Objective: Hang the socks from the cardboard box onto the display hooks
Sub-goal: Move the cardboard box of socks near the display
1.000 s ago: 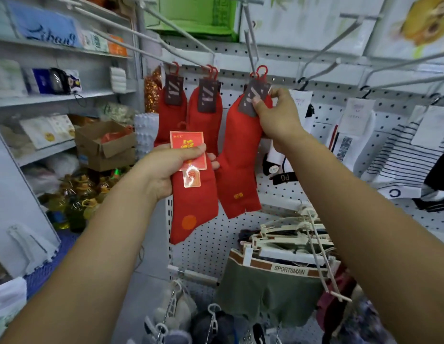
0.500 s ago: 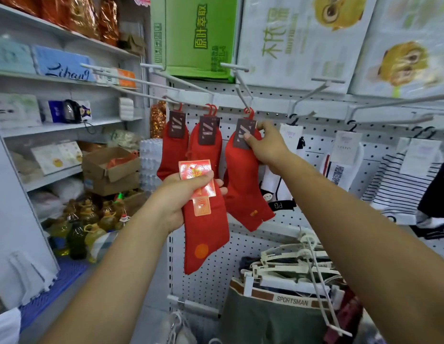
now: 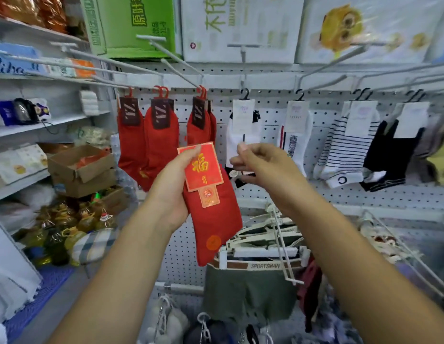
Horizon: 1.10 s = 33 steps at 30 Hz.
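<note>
- My left hand (image 3: 171,192) is closed around a red sock pair (image 3: 213,227) at its card label (image 3: 203,167), thumb across the top corner.
- My right hand (image 3: 260,165) sits just beside it, fingers loosely curled, holding nothing.
- The pair looks light and floppy, dangling limp below my grip; I reckon the stiff card is the place to hold.
- Above my hands, red socks (image 3: 151,135) hang on the display hooks (image 3: 181,68).
- Off to my left sits the cardboard box (image 3: 79,167).
</note>
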{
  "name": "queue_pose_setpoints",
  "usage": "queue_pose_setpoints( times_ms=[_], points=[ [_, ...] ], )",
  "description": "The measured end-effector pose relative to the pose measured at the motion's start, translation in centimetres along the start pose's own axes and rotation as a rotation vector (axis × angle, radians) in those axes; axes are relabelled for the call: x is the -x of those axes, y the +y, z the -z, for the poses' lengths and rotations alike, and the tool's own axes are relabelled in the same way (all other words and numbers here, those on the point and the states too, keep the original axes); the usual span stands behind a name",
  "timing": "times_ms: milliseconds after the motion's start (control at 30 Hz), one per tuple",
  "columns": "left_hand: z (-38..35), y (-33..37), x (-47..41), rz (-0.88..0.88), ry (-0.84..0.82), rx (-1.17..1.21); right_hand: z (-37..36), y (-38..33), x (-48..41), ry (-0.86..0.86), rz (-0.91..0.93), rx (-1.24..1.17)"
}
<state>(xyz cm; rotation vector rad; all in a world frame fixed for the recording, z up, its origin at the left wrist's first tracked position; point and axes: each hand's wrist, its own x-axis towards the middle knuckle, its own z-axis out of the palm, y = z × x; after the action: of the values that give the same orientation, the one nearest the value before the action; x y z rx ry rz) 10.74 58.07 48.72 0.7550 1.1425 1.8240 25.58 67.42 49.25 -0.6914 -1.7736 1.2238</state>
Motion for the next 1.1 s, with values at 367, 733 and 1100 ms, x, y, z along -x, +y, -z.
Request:
queue_pose_setpoints(
  times_ms=[367, 733, 1100],
  points=[
    [-20.1, -9.3, 2.9, 0.207, -0.279, -0.029, 18.6, 0.8, 10.4, 0.041, -0.112, 0.023],
    [-37.9, -17.8, 5.8, -0.115, -0.157, -0.21, 40.9, 4.3, 15.4, 0.353, -0.052, -0.017],
    [-52.2, -22.4, 9.1, -0.375, -0.102, -0.424, 58.8, 8.1, 18.3, 0.527, -0.132, 0.04]
  ],
)
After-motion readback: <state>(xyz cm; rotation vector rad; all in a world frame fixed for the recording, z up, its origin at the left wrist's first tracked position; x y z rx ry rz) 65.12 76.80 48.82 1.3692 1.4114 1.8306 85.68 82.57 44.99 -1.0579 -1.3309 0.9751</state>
